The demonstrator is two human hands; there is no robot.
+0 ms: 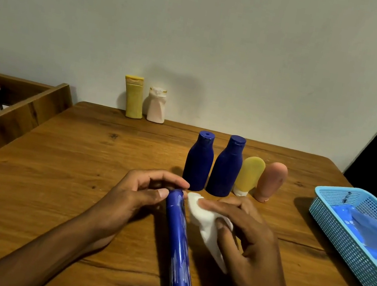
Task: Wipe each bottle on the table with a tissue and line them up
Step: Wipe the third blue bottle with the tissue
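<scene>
On the table [76, 173], left hand [138, 194] grips glossy blue bottle [178, 244]; right hand [248, 239] pinches tissue [203, 223]

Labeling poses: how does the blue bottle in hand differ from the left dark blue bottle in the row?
The held blue bottle is slim, glossy and tilted lengthwise toward the camera, gripped by the left hand. The left dark blue bottle is squat, shouldered, matte, upright and untouched on the table. Both are blue and capped.
</scene>
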